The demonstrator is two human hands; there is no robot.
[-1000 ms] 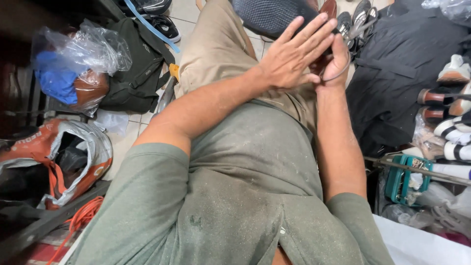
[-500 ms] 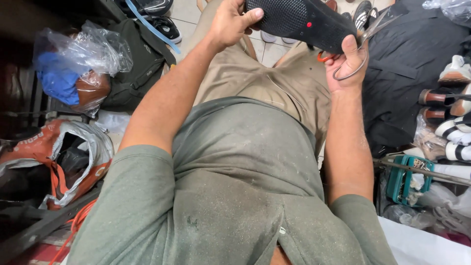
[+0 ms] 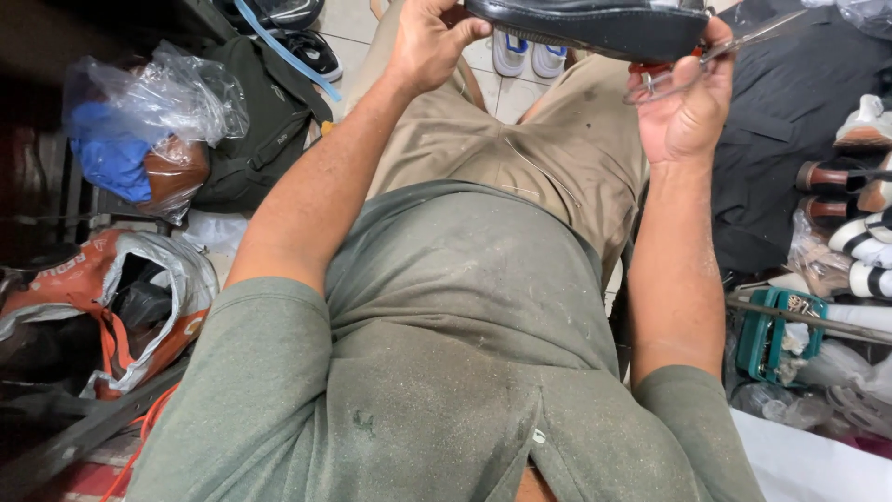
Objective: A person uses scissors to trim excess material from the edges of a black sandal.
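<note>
A black shoe (image 3: 595, 28) is held up at the top of the head view, seen from its side, lying level. My left hand (image 3: 429, 42) grips its left end with fingers curled around it. My right hand (image 3: 686, 102) holds its right end from below. That same hand also has a pair of scissors with clear plastic handles (image 3: 692, 65) and a red part looped around the fingers. Both arms reach forward over my lap, which is covered by tan trousers and a green shirt.
Left: a clear plastic bag with blue cloth (image 3: 139, 112), a dark backpack (image 3: 255, 112) and an orange-and-white bag (image 3: 102, 307). White shoes (image 3: 528, 56) stand on the tiled floor ahead. Right: dark fabric (image 3: 790, 121), several shoes (image 3: 859, 177) and a teal box (image 3: 776, 330).
Both hands lifted from my lap up and forward. The black shoe came into view and rose, turning from its textured sole facing me to a side-on view.
</note>
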